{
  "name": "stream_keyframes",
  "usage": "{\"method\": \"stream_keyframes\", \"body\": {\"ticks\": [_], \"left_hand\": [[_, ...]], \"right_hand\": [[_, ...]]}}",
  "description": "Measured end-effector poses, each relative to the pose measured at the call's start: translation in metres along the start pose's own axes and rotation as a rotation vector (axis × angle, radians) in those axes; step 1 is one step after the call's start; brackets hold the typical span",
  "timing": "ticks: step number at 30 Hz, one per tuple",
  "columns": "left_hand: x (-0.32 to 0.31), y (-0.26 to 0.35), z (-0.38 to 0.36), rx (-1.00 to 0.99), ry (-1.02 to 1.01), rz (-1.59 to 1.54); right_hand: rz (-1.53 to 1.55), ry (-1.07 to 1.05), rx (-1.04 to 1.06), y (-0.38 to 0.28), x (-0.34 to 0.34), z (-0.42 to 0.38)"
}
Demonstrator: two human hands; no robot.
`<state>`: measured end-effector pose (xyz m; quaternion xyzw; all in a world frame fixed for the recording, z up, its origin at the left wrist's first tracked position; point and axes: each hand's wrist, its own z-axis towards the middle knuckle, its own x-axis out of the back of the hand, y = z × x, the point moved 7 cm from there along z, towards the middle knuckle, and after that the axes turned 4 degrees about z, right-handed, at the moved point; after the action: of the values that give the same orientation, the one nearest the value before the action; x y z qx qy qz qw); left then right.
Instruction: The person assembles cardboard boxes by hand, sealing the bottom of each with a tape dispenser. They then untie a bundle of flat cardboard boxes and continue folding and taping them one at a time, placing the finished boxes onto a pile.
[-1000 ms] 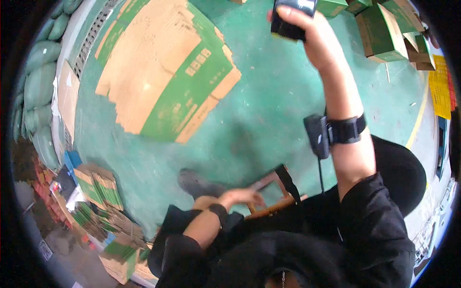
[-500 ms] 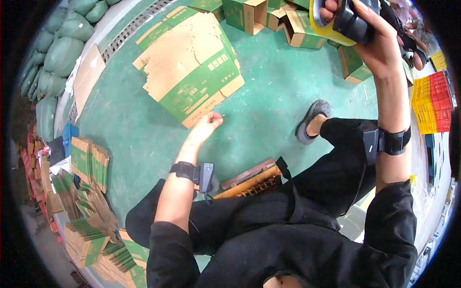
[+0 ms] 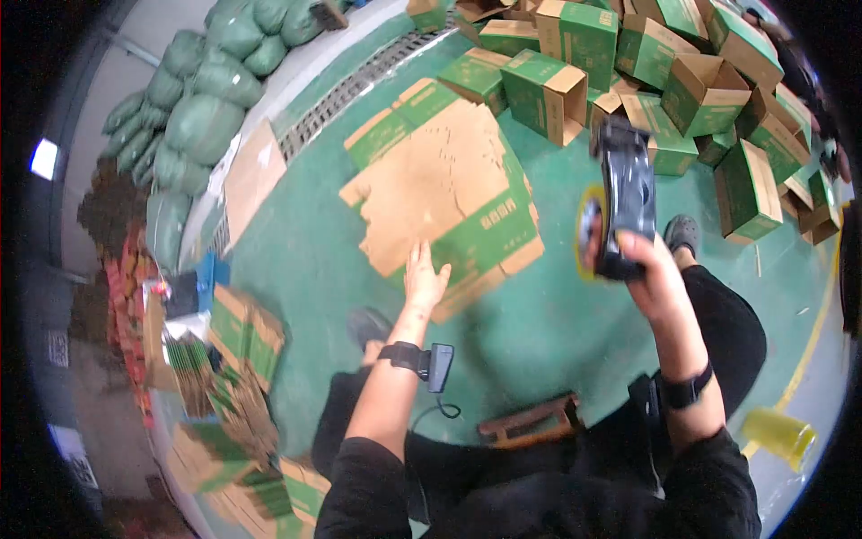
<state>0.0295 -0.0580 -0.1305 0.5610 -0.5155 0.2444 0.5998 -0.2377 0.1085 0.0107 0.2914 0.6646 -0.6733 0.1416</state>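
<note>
A stack of flattened green and brown cardboard boxes (image 3: pixel 431 180) lies on the floor ahead of me. My left hand (image 3: pixel 425 280), fingers stretched out, reaches over the near edge of the stack and overlaps the cardboard in this view. To the right of the stack, my right hand (image 3: pixel 654 277) grips a black tape dispenser (image 3: pixel 628 184) that points away from me. A yellow-edged tape roll (image 3: pixel 588 235) sits at the dispenser's left side, partly hidden by the fingers. The dispenser is slightly blurred by motion.
Open green cartons (image 3: pixel 579 40) are heaped at the back right. Folded cardboard (image 3: pixel 242 337) stands in bundles at the left. Stuffed green sacks (image 3: pixel 205 126) line the far left wall. Near my legs are a small wooden stool (image 3: pixel 530 420) and a yellow roll (image 3: pixel 779 437).
My left hand has gone from closed fingers to stretched-out ones over the stack. The right hand has come down from the top right with the tape dispenser. The camera view has shifted.
</note>
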Motion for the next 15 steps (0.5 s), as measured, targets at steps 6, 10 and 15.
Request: {"method": "stream_keyframes", "body": {"ticks": [6,10,15], "left_hand": [[-0.041,-0.013,0.090,-0.025,0.252,0.448],[-0.049,-0.014,0.096,-0.152,0.380,0.464],[-0.034,0.012,0.082,-0.145,0.327,0.356]], "right_hand": [[-0.046,0.451,-0.307,0.063,0.072,-0.004],[0.010,0.581,-0.525,0.103,0.080,0.030],[-0.152,0.361,-0.593,0.095,0.064,0.055]]}}
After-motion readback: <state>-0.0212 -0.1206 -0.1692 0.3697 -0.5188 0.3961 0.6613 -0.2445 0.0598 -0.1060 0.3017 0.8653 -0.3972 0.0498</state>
